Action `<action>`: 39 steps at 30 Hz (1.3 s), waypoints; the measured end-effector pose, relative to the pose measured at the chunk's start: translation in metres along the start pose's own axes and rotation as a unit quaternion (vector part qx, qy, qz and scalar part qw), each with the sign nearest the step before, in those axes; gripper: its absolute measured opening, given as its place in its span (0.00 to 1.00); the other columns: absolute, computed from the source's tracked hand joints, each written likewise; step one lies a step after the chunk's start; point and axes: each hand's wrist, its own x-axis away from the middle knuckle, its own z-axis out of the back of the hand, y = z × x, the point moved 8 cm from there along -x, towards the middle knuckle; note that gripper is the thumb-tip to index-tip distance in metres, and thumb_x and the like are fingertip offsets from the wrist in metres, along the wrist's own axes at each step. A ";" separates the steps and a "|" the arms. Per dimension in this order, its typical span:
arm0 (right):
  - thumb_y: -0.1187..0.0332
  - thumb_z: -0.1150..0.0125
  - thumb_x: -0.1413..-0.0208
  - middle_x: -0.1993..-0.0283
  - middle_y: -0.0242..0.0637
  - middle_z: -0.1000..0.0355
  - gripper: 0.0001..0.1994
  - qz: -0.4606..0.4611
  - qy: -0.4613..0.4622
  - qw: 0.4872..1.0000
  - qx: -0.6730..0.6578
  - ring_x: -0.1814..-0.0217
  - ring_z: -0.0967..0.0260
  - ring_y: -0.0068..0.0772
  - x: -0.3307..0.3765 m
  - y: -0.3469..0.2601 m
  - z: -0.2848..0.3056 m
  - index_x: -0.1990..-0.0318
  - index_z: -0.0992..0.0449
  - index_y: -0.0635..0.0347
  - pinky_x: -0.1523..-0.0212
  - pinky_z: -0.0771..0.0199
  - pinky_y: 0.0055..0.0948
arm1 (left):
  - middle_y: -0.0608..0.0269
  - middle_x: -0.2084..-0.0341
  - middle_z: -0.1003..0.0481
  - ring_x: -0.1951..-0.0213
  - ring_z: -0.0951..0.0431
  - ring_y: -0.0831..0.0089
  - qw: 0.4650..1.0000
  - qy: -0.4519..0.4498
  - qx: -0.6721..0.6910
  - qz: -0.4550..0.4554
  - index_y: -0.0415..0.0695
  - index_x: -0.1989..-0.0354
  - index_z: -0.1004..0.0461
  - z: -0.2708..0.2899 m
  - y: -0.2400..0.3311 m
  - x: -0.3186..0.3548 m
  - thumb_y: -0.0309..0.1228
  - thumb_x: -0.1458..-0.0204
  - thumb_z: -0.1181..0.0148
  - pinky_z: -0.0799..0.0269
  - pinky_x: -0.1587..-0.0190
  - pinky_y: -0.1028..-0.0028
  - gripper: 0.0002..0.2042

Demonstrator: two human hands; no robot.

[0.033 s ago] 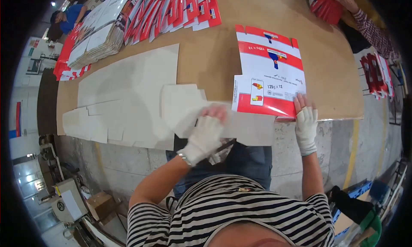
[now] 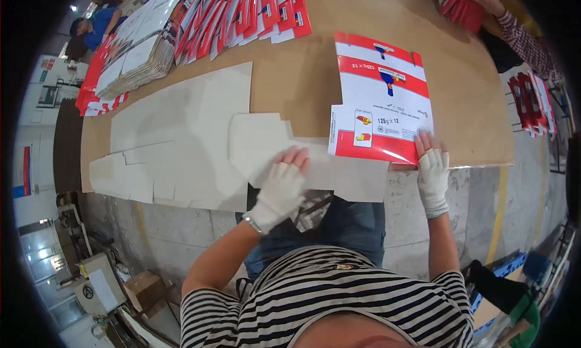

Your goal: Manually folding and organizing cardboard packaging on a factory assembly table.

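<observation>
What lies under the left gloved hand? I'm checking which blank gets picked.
The left hand rests flat on a plain white carton blank overhanging the table edge. Whether more blanks lie beneath that one is hidden.

L hand (image 2: 283, 188) flat, fingers spread; R hand (image 2: 433, 172) flat, both gloved

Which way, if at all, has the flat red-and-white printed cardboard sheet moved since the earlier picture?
No. The flat red-and-white printed cardboard sheet lies where it did, its near edge at the front edge of the brown table, touched by the right hand.
</observation>
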 end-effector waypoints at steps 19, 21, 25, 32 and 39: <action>0.75 0.44 0.53 0.28 0.42 0.42 0.33 0.007 -0.057 0.993 -0.101 0.25 0.49 0.47 -0.003 -0.017 -0.012 0.34 0.35 0.55 0.25 0.59 0.52 | 0.56 0.47 0.30 0.42 0.32 0.53 0.983 0.106 -0.088 0.121 0.47 0.44 0.26 -0.002 -0.040 -0.060 0.39 0.49 0.36 0.37 0.43 0.53 0.23; 0.64 0.39 0.51 0.29 0.37 0.40 0.31 0.091 -0.120 0.982 -0.112 0.24 0.50 0.43 -0.024 -0.068 -0.009 0.36 0.33 0.52 0.25 0.62 0.56 | 0.54 0.32 0.44 0.29 0.50 0.51 0.993 0.075 -0.053 0.073 0.44 0.33 0.39 0.003 -0.026 -0.061 0.46 0.50 0.37 0.56 0.32 0.44 0.36; 0.56 0.35 0.54 0.29 0.33 0.40 0.34 0.129 -0.102 0.980 -0.114 0.24 0.49 0.41 -0.035 -0.092 -0.018 0.36 0.32 0.50 0.27 0.59 0.58 | 0.55 0.27 0.54 0.25 0.60 0.54 0.998 0.003 -0.037 0.044 0.42 0.29 0.47 0.031 -0.016 -0.034 0.49 0.52 0.36 0.68 0.29 0.41 0.44; 0.60 0.31 0.58 0.31 0.33 0.37 0.34 0.102 -0.078 0.984 -0.127 0.27 0.44 0.43 -0.028 -0.087 -0.008 0.38 0.31 0.50 0.28 0.55 0.57 | 0.47 0.28 0.55 0.26 0.59 0.51 0.983 0.097 -0.070 0.137 0.44 0.26 0.59 0.076 -0.072 0.023 0.38 0.61 0.25 0.61 0.29 0.45 0.56; 0.60 0.36 0.53 0.30 0.34 0.37 0.31 0.099 -0.077 0.980 -0.152 0.27 0.44 0.43 -0.027 -0.083 -0.009 0.37 0.31 0.50 0.27 0.58 0.56 | 0.50 0.35 0.44 0.35 0.41 0.64 0.702 0.428 0.513 0.246 0.39 0.28 0.65 0.021 -0.095 0.015 0.22 0.55 0.28 0.42 0.34 0.62 0.53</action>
